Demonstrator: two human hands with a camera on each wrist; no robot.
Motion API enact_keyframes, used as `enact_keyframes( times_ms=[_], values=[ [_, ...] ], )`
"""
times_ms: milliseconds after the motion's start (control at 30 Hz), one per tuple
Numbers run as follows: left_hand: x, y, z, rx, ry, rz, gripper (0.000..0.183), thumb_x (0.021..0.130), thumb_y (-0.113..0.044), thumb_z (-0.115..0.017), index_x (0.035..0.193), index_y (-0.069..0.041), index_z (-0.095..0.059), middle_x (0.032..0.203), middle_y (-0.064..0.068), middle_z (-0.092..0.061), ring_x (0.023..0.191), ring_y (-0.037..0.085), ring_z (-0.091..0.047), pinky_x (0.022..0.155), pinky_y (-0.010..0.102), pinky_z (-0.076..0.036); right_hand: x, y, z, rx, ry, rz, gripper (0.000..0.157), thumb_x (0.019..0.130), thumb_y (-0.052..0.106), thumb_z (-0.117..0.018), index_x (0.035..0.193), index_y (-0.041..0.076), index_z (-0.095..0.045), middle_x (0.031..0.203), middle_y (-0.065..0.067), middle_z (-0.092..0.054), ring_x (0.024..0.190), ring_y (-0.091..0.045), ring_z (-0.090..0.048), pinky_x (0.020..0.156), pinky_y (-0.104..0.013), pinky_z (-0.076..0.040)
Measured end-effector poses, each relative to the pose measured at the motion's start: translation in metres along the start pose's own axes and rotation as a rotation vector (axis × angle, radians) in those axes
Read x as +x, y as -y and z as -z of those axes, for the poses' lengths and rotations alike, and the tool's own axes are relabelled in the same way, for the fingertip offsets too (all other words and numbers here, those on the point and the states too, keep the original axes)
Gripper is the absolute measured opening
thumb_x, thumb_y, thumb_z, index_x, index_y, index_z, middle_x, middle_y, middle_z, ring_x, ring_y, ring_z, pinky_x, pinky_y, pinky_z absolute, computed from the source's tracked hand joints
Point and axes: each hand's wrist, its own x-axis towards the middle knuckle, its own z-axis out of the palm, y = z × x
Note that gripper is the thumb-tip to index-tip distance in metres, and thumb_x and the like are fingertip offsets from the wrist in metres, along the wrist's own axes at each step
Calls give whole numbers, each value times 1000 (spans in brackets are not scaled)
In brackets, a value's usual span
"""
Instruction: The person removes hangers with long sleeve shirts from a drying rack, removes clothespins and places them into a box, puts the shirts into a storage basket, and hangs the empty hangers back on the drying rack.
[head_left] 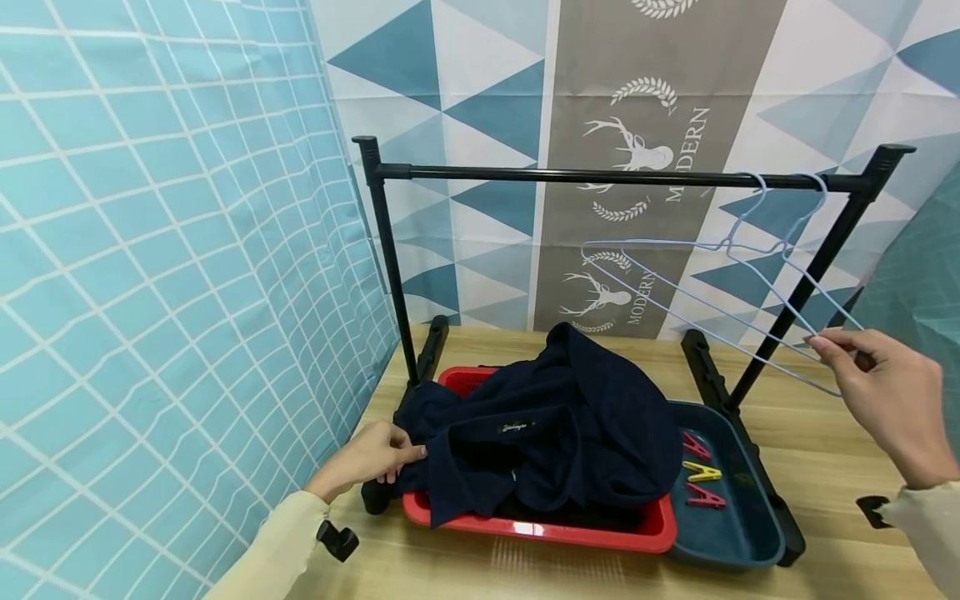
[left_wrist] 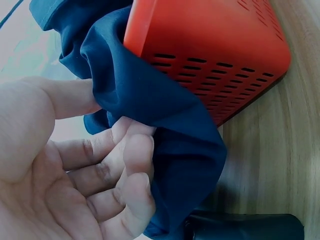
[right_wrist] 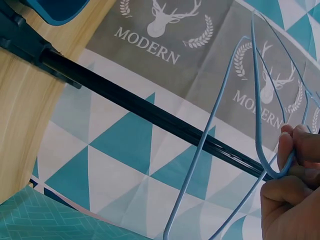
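Observation:
A navy collared shirt [head_left: 615, 425] with a small neck label lies heaped in a red basket [head_left: 555, 535], hanging over its left side. At that side my left hand [head_left: 372, 457] pinches a fold of the shirt between thumb and fingers; the left wrist view shows the cloth [left_wrist: 150, 95] draped past the slotted basket wall. Two light blue wire hangers hang by their hooks near the right end of a black rod [head_left: 555, 175]. My right hand [head_left: 888, 383] grips the near corner of one hanger [right_wrist: 257, 100], seen close up in the right wrist view.
Right of the basket, a dark teal tray [head_left: 750, 550] holds a yellow clothespin [head_left: 702, 472] and two red ones. The rack's right post [head_left: 810, 287] stands behind the tray. A patterned curtain hangs behind, and a blue tiled sheet [head_left: 172, 250] on the left.

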Motion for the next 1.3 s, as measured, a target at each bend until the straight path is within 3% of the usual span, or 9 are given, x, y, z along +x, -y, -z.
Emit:
enact_keyframes(
  times_ms=[100,267,367,500,633,733,867,1067,1300],
  values=[
    [0,0,0,9,-5,3,43,97,-42,-72,67,-11,-65,60,3,-58,52,18,-58,48,31,-46,-5,4,0,-15,-26,-6,26,105,14,-61,116,-8,-71,101,-25,-60,70,-17,-43,60,-25,-29],
    [-1,0,2,25,-39,13,37,94,-44,-75,77,-11,-67,65,5,-60,53,18,-58,47,31,-46,-18,18,-5,29,-115,86,21,100,7,-66,115,-6,-71,94,-22,-60,70,-1,-40,61,-23,-29],
    [-2,1,4,39,-83,32,36,92,-43,-78,87,-10,-66,68,5,-61,54,19,-57,48,31,-45,-29,27,-16,76,-58,194,14,97,5,-71,109,-1,-73,82,-14,-65,61,6,-38,52,-19,-30],
    [-1,3,5,67,-142,70,48,89,-46,-80,110,-6,-64,79,4,-62,61,17,-56,54,32,-47,-48,39,-39,89,316,204,20,102,22,-68,111,4,-72,75,-2,-63,57,-8,-45,47,-24,-34],
    [1,4,4,22,-116,86,65,91,-45,-78,132,2,-60,92,4,-62,62,18,-56,55,34,-49,-67,47,-67,104,704,103,44,105,41,-60,117,1,-71,74,3,-58,60,-13,-49,51,-28,-41],
    [3,3,2,-6,-53,57,45,94,-41,-76,104,2,-65,78,1,-53,55,17,-52,52,32,-48,-78,50,-85,115,806,85,55,100,50,-63,118,-2,-72,81,4,-65,65,-10,-55,59,-29,-47],
    [6,-4,4,43,-21,-11,49,95,-32,-76,69,-12,-40,59,-4,-34,49,13,-49,49,28,-43,-84,55,-99,132,777,119,53,93,46,-74,113,-3,-73,89,2,-71,72,-8,-60,65,-33,-53],
    [7,-17,10,176,-95,-71,54,92,-20,-79,63,-18,-34,54,-8,-29,43,8,-41,47,24,-33,-78,66,-101,168,645,185,10,90,18,-81,86,13,-73,74,9,-63,63,-6,-52,57,-26,-45],
    [14,-42,11,210,-207,-282,50,95,-21,-77,64,-20,-38,58,-10,-26,49,5,-33,53,24,-30,-65,97,-94,242,510,234,14,94,18,-78,101,6,-77,76,10,-66,62,-3,-54,57,-26,-46]
  ],
)
